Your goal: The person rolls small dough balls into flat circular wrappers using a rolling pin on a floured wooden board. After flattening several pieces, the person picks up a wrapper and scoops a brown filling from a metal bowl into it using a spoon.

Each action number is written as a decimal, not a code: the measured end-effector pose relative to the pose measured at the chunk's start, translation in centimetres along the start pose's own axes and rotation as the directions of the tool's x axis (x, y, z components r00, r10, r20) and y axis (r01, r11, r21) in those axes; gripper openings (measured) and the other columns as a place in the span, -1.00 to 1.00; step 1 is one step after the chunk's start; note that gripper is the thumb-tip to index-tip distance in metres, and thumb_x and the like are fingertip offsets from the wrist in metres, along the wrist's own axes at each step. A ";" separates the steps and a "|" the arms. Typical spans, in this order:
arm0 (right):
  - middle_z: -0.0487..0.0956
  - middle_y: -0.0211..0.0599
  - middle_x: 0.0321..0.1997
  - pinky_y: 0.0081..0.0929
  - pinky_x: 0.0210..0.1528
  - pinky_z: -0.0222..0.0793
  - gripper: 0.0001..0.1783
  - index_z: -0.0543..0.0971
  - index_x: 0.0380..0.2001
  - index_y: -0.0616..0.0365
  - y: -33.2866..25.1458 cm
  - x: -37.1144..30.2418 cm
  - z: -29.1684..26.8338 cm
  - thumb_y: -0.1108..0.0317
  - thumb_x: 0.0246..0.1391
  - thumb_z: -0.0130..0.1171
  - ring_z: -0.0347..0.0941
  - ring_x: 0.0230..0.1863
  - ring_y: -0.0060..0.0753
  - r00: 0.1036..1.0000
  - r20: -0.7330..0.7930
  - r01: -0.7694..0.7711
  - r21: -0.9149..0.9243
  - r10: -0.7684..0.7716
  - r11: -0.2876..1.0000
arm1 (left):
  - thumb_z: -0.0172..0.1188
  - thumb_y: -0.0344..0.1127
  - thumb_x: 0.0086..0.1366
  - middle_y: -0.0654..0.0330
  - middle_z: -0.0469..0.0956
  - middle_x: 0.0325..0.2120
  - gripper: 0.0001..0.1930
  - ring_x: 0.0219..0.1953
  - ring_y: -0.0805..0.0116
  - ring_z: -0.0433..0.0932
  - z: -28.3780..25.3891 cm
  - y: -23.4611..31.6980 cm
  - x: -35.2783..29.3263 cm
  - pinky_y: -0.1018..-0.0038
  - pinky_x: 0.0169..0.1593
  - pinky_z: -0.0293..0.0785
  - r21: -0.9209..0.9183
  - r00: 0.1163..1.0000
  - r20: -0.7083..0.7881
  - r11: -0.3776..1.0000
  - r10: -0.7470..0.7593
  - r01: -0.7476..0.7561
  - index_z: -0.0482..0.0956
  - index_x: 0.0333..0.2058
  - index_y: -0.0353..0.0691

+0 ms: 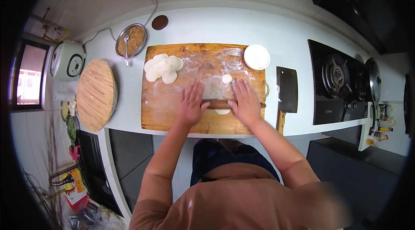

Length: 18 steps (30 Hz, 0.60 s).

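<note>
A wooden rolling pin [217, 104] lies crosswise near the front of the floured wooden board [162, 111]. My left hand [191, 101] rests over its left end, and my right hand [244, 100] over its right end. Both hands are open, palms down, with fingers stretched forward and thumbs turned inward. Under the pin, a piece of white dough [223, 112] shows partly at the near side. A small round dough piece [227, 79] sits just beyond the pin, close to my right fingertips. Several flat dough rounds [163, 67] overlap at the board's far left.
A white bowl [256, 57] stands on the board's far right corner. Right of the board lie a cleaver [287, 89] and a gas stove [337, 83]. Leftward are a metal bowl of brown filling [135, 37] with a spoon, a round slatted tray [96, 95] and a rice cooker [68, 60].
</note>
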State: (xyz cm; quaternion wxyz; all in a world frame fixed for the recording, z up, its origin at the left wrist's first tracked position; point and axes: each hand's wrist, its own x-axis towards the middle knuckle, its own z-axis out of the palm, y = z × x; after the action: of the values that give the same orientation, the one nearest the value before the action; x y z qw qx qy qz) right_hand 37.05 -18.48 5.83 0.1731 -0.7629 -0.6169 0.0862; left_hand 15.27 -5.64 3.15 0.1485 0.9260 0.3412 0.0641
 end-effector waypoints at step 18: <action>0.18 -0.09 0.51 -0.07 0.50 0.00 -0.13 0.19 0.41 0.19 0.2 -4.0 -0.2 -0.04 0.17 0.20 0.05 0.51 0.05 0.996 0.015 -0.093 0.009 0.093 0.996 | 0.15 -0.01 0.33 0.12 0.09 0.45 -0.30 0.48 0.08 0.04 -0.3 0.8 2.7 -0.03 0.47 -0.08 0.006 0.986 0.014 0.986 0.166 -0.166 0.21 0.39 -0.04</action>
State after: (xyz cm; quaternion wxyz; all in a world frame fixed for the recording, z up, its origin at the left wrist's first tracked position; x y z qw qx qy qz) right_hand 36.43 -22.47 5.56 0.1684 -0.7892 -0.5816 0.1027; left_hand 17.72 -4.42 3.71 0.1418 0.9521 0.2621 0.0690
